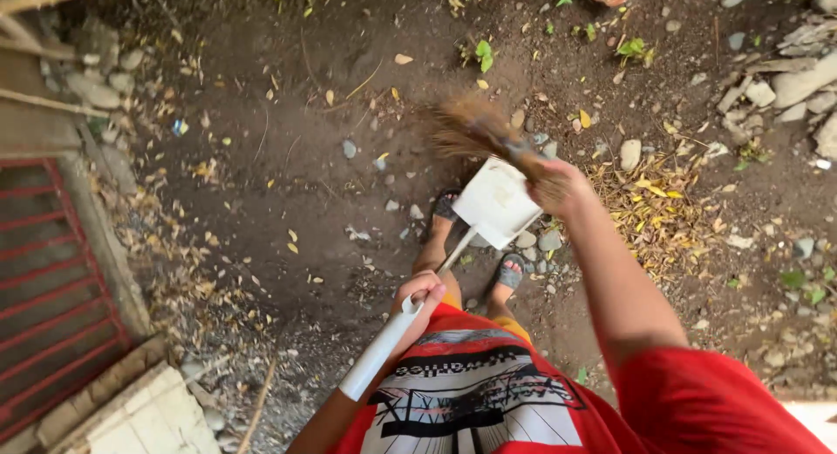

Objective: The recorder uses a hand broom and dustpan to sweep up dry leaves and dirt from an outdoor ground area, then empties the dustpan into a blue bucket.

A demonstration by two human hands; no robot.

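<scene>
My left hand [421, 297] grips the white tube handle [380, 348] of a white dustpan [495, 201], which hangs above my sandalled feet [510, 274]. My right hand [556, 185] holds a short brown broom [475, 130] by its bound end, right at the dustpan's upper right edge. The bristles fan out to the upper left and look blurred. A pile of dry yellow leaves [656, 210] lies on the dirt just right of my right arm.
Bare dirt ground with scattered leaves, small stones and green sprouts. A red metal grate [48, 280] and a concrete ledge [105, 236] run along the left. Concrete blocks [144, 410] sit bottom left. Larger rocks [798, 88] lie top right.
</scene>
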